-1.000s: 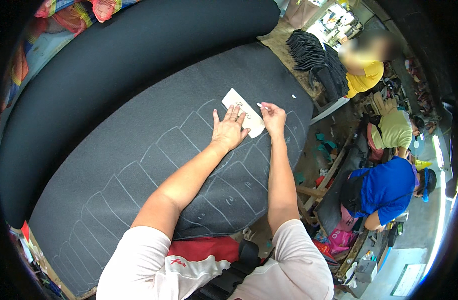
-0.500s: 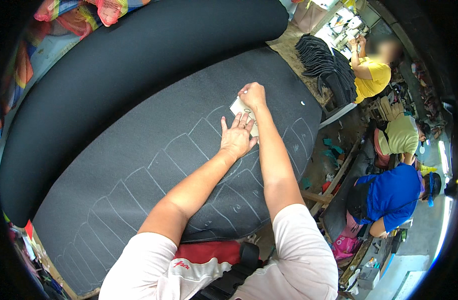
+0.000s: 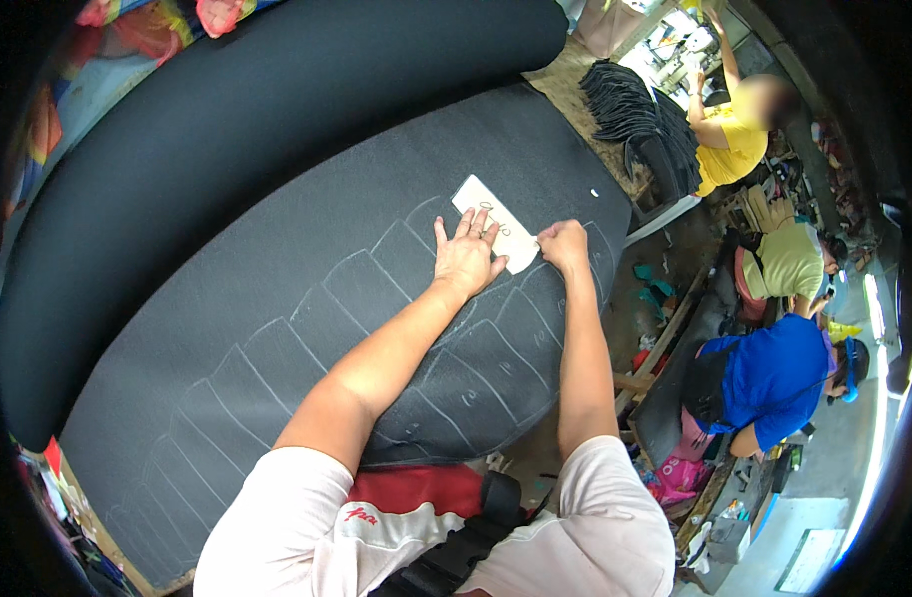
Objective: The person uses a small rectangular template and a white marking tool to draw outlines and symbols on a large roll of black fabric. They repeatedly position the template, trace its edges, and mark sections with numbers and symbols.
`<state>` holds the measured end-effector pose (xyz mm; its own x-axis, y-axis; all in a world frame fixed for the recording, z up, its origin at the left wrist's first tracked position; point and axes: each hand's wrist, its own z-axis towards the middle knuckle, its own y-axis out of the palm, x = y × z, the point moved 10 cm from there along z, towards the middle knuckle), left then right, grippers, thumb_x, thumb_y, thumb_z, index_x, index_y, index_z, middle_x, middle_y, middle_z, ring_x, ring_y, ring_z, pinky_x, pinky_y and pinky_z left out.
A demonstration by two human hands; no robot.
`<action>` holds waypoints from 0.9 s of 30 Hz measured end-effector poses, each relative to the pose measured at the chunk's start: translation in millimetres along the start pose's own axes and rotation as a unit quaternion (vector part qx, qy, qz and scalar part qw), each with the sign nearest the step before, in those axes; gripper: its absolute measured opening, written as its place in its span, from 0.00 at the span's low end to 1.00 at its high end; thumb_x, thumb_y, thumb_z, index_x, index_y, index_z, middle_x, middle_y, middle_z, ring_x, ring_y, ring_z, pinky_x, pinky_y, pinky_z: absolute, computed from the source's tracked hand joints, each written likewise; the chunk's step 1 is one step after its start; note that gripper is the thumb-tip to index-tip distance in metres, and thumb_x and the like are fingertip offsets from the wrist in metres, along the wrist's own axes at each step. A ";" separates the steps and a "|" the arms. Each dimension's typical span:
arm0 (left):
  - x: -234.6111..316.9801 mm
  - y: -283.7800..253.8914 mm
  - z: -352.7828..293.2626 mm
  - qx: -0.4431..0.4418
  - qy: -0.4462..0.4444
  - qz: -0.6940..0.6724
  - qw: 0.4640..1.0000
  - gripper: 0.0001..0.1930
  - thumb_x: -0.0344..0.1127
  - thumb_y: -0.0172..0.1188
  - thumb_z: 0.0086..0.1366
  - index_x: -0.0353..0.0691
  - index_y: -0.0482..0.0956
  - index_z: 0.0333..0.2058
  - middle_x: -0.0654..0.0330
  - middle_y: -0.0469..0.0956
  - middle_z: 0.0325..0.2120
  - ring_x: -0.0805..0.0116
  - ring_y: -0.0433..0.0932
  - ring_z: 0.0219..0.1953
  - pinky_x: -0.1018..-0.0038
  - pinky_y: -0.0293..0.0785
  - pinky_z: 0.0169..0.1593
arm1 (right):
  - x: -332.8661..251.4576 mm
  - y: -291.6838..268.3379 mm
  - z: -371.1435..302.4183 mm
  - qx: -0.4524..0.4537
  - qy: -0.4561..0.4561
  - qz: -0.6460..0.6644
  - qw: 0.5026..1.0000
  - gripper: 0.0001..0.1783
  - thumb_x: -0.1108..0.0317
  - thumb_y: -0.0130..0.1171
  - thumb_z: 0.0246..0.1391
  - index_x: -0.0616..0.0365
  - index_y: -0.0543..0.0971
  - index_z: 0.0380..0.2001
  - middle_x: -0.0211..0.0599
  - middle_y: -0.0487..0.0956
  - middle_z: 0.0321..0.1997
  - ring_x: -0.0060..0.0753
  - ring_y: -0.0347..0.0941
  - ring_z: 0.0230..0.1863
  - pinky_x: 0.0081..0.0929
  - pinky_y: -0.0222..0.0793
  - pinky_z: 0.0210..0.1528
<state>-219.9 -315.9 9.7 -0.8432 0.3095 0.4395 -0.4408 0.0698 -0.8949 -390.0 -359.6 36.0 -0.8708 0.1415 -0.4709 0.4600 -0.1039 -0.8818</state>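
Observation:
A cream-coloured card template [image 3: 513,242] with handwriting on it lies on a dark grey sheet of material [image 3: 267,269]. My left hand [image 3: 463,261] rests flat on the template's middle, fingers spread, pressing it to the sheet. At the template's right-hand end, my right hand [image 3: 565,246] is closed in a pinch on a piece of white chalk, mostly hidden by the fingers. Rows of white outlines [image 3: 371,269], similar in shape to the template, run across the sheet, several with marks inside.
A thick black roll [image 3: 227,129] lies along the sheet's far side. A small white piece [image 3: 594,193] sits near the right edge. Beyond are stacked black pieces [image 3: 625,104], a person in yellow [image 3: 739,144] near a sewing machine, and people in light green [image 3: 789,261] and blue [image 3: 769,373].
My right hand has moved from the template's far end down and right to its other end, uncovering the writing. My left hand stays on the template. The person in yellow has raised an arm.

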 end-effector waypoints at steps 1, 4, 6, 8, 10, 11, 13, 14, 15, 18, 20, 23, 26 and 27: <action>0.4 -1.5 -0.5 0.005 0.001 0.000 1.000 0.31 0.54 0.51 0.59 0.47 0.64 0.59 0.59 0.54 0.64 0.64 0.48 0.67 0.41 0.38 0.63 | 8.8 -2.9 -10.2 0.003 0.053 0.012 0.999 0.08 0.70 0.59 0.35 0.64 0.81 0.20 0.54 0.79 0.26 0.51 0.78 0.32 0.38 0.73 0.39; 0.1 -2.8 -1.9 0.008 0.000 0.009 1.000 0.30 0.55 0.51 0.59 0.49 0.65 0.58 0.60 0.54 0.64 0.64 0.48 0.67 0.42 0.40 0.63 | -16.9 -13.3 -34.5 0.085 0.071 -0.120 0.987 0.09 0.71 0.59 0.38 0.68 0.81 0.23 0.60 0.78 0.28 0.53 0.78 0.34 0.39 0.73 0.41; -1.4 -1.9 -2.0 0.010 -0.004 0.005 1.000 0.30 0.55 0.52 0.59 0.49 0.65 0.58 0.60 0.54 0.64 0.65 0.48 0.67 0.42 0.40 0.63 | -33.0 -1.2 -56.0 0.072 0.080 -0.091 0.990 0.12 0.69 0.57 0.43 0.71 0.80 0.24 0.62 0.77 0.28 0.57 0.77 0.35 0.41 0.73 0.41; -2.9 2.9 0.3 -0.002 -0.008 -0.003 1.000 0.30 0.53 0.52 0.59 0.50 0.64 0.59 0.61 0.52 0.65 0.66 0.46 0.68 0.43 0.38 0.64 | -47.0 16.2 -75.3 0.042 0.060 -0.080 0.994 0.12 0.68 0.57 0.44 0.70 0.80 0.24 0.61 0.78 0.28 0.57 0.77 0.35 0.40 0.73 0.40; -2.2 6.8 4.6 -0.018 0.007 -0.015 1.000 0.32 0.54 0.53 0.59 0.49 0.62 0.60 0.62 0.51 0.65 0.66 0.47 0.67 0.42 0.38 0.64 | -49.8 28.5 -86.5 0.034 0.044 -0.035 0.998 0.11 0.69 0.59 0.44 0.70 0.79 0.22 0.53 0.79 0.22 0.46 0.79 0.27 0.34 0.73 0.33; -7.0 7.6 4.4 -0.030 0.004 -0.014 0.999 0.32 0.54 0.53 0.59 0.48 0.61 0.60 0.62 0.50 0.65 0.66 0.47 0.67 0.42 0.38 0.63 | -47.4 33.3 -91.2 0.049 0.041 0.088 0.994 0.10 0.70 0.59 0.46 0.70 0.79 0.24 0.50 0.79 0.22 0.42 0.77 0.25 0.31 0.73 0.31; -16.3 -3.8 1.2 -0.014 0.011 -0.094 0.995 0.40 0.54 0.56 0.57 0.40 0.53 0.62 0.49 0.45 0.66 0.53 0.44 0.67 0.47 0.39 0.65 | -32.9 48.6 -101.6 0.071 0.061 0.318 0.944 0.09 0.73 0.58 0.51 0.71 0.77 0.27 0.44 0.78 0.20 0.33 0.75 0.19 0.25 0.73 0.26; -26.4 -18.2 -4.7 0.024 0.012 -0.130 0.991 0.42 0.55 0.57 0.56 0.38 0.51 0.62 0.45 0.44 0.65 0.49 0.43 0.67 0.50 0.40 0.66 | -26.2 59.4 -107.6 0.075 0.062 0.466 0.880 0.04 0.78 0.54 0.54 0.69 0.76 0.30 0.35 0.76 0.20 0.20 0.71 0.18 0.15 0.69 0.22; -39.5 -27.9 -15.7 0.035 0.002 -0.173 0.984 0.44 0.57 0.57 0.55 0.36 0.50 0.63 0.41 0.43 0.64 0.46 0.42 0.67 0.53 0.42 0.66 | -17.2 64.6 -113.4 0.110 0.075 0.510 0.850 0.05 0.77 0.54 0.54 0.70 0.75 0.32 0.39 0.77 0.22 0.22 0.73 0.20 0.16 0.71 0.23; -88.5 -50.9 -83.6 -0.002 -0.024 -0.033 0.999 0.45 0.63 0.55 0.55 0.40 0.52 0.63 0.46 0.45 0.65 0.52 0.41 0.68 0.53 0.40 0.67 | -20.0 59.4 -121.4 0.153 -0.033 0.526 0.836 0.08 0.76 0.53 0.55 0.70 0.75 0.38 0.37 0.77 0.24 0.20 0.73 0.22 0.16 0.71 0.26; -125.2 -65.2 -147.8 -0.038 -0.069 0.062 0.995 0.43 0.65 0.53 0.55 0.48 0.54 0.63 0.55 0.46 0.66 0.59 0.41 0.68 0.49 0.37 0.66 | -25.0 58.2 -122.8 0.152 -0.070 0.482 0.860 0.11 0.76 0.52 0.56 0.71 0.74 0.41 0.35 0.77 0.25 0.19 0.73 0.24 0.14 0.71 0.29; -189.4 -103.2 -257.1 -0.016 -0.200 0.097 0.975 0.40 0.66 0.52 0.55 0.58 0.55 0.63 0.61 0.45 0.66 0.62 0.40 0.69 0.42 0.34 0.64 | -29.1 57.4 -122.0 0.153 -0.081 0.417 0.892 0.13 0.75 0.55 0.53 0.70 0.76 0.41 0.36 0.78 0.26 0.20 0.73 0.25 0.16 0.70 0.29; -265.6 -150.6 -382.1 0.019 -0.401 0.140 0.905 0.42 0.71 0.49 0.53 0.61 0.53 0.63 0.64 0.44 0.67 0.63 0.39 0.69 0.35 0.33 0.62 | -49.1 42.9 -130.8 0.213 -0.165 0.286 0.920 0.11 0.73 0.60 0.48 0.69 0.80 0.34 0.35 0.78 0.25 0.21 0.72 0.25 0.19 0.70 0.27; -289.6 -168.6 -426.4 0.048 -0.465 0.140 0.873 0.43 0.72 0.49 0.52 0.61 0.52 0.64 0.65 0.43 0.67 0.63 0.39 0.69 0.33 0.33 0.61 | -49.7 46.2 -128.4 0.192 -0.150 0.276 0.930 0.10 0.73 0.60 0.46 0.68 0.80 0.33 0.36 0.77 0.24 0.23 0.73 0.23 0.19 0.70 0.26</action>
<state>229.8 -13.0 0.2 -0.7870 -0.6058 0.1172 -0.1636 0.0217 -0.9863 -303.2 -245.0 15.4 -0.5564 -0.3127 -0.7698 0.8052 -0.4318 -0.4065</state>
